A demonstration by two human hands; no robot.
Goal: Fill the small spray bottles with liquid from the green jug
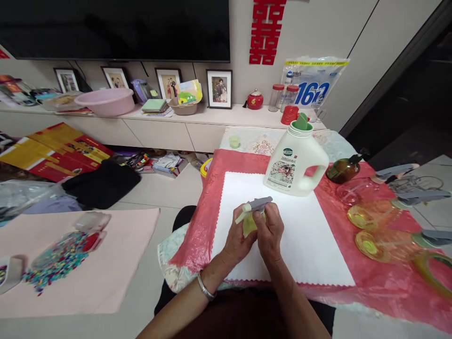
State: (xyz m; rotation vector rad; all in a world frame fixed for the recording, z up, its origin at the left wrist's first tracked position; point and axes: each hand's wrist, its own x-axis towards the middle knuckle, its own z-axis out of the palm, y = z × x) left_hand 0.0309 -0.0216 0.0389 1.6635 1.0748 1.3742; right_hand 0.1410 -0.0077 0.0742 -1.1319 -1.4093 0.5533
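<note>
Both of my hands meet over the white sheet (310,235) on the red-covered table. My left hand (238,242) and my right hand (270,233) together grip a small yellow-green spray bottle (249,223) with a grey trigger head (259,204). My right fingers wrap around its neck, just below the trigger. Behind it stands a white detergent jug (294,162) with its cap off and a green funnel (301,121) in the mouth.
Several transparent spray bottles (384,242) with grey triggers lie at the right, beside a brown bottle (343,170). A small green cup (234,141) sits at the table's far edge. Left, a pink mat (116,263) carries a box of coloured beads (61,256).
</note>
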